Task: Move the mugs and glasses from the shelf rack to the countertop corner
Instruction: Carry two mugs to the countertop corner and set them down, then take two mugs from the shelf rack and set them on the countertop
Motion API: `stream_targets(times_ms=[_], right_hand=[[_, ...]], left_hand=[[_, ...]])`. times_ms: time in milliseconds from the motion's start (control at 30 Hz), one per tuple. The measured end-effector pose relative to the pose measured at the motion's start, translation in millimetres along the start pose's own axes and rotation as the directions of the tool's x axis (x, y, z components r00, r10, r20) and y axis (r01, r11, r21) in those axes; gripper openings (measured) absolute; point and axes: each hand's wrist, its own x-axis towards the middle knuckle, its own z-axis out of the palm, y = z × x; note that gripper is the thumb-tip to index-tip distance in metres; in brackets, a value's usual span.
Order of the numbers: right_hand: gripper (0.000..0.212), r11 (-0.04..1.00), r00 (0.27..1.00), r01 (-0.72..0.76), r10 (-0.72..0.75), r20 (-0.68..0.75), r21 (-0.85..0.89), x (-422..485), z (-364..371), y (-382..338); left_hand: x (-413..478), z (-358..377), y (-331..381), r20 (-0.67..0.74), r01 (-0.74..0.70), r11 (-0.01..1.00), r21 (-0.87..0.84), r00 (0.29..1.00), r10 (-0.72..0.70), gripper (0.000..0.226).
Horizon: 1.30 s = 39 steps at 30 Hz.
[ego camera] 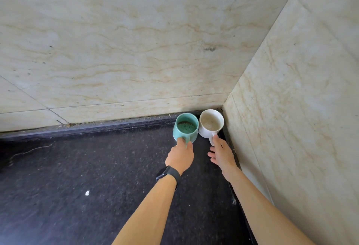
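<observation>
Mugs sit in the table (pixel 97 167) corner: left hand (pixel 180 156) grips the green mug (pixel 185 128); right hand (pixel 221 154), fingers loose, touches the white mug (pixel 210 123) at 3 o'clock, walls (pixel 291 89) close behind.

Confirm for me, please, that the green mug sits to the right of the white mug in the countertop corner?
Not quite: in the head view the green mug sits to the left of the white mug; the white one is nearest the countertop corner.
</observation>
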Motion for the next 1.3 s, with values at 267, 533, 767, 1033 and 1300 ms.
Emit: stream_targets(times_ms=[267,533,767,1033,1300], right_hand=[[0.040,0.898,0.982,0.161,-0.188,-0.026,-0.409,-127,-22,11],[0.038,0.520,0.774,0.525,-0.620,0.125,-0.674,-246,-9,-12],[0.043,0.158,0.474,0.787,-0.775,0.419,-0.597,-323,43,-58],[0.044,-0.110,0.099,0.964,-0.699,0.708,-0.244,-451,137,-39],[0.043,-0.336,-0.490,0.862,-0.357,0.795,0.380,-738,239,78]], left_hand=[[-73,-67,-25,0.041,-0.119,0.930,0.349,0.993,0.112,0.042],[-193,-155,-79,-0.222,-0.150,0.839,0.523,0.926,0.304,0.045],[-311,-211,-141,-0.533,0.047,0.866,0.498,0.804,0.263,0.041],[-508,-219,-243,-0.827,0.425,0.853,0.304,0.562,0.015,0.040],[-840,-155,-370,-0.946,0.748,0.627,-0.218,-0.004,-0.324,0.039]])
